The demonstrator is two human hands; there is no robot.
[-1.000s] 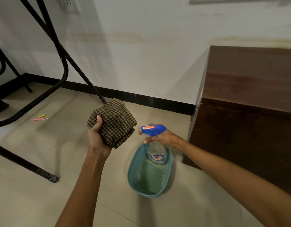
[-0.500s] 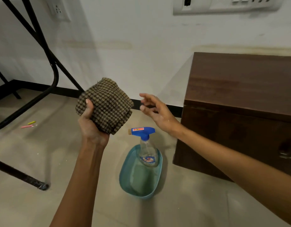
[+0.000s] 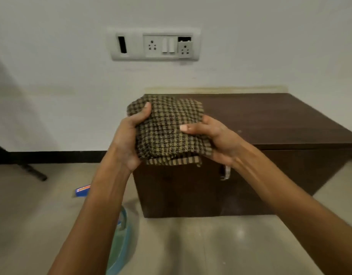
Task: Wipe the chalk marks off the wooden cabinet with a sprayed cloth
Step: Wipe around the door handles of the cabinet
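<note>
A folded brown checked cloth (image 3: 169, 128) is held up in front of me between both hands. My left hand (image 3: 129, 137) grips its left side with the thumb over the top corner. My right hand (image 3: 216, 139) grips its right side, thumb pressed on the front. Behind and below the cloth stands the dark wooden cabinet (image 3: 270, 124) against the wall, with a metal latch (image 3: 226, 173) on its front. The blue spray bottle head (image 3: 83, 190) peeks out left of my left forearm; the rest of the bottle is hidden. Faint pale specks show on the cabinet; no clear chalk marks are visible.
A teal plastic tub (image 3: 121, 245) sits on the tiled floor under my left forearm. A white switch and socket panel (image 3: 154, 45) is on the wall above the cabinet. A black metal frame foot (image 3: 32, 171) rests on the floor at the left.
My right hand let go of the spray bottle, which stayed in the tub, and came up to grip the cloth. The view turned right and up toward the cabinet.
</note>
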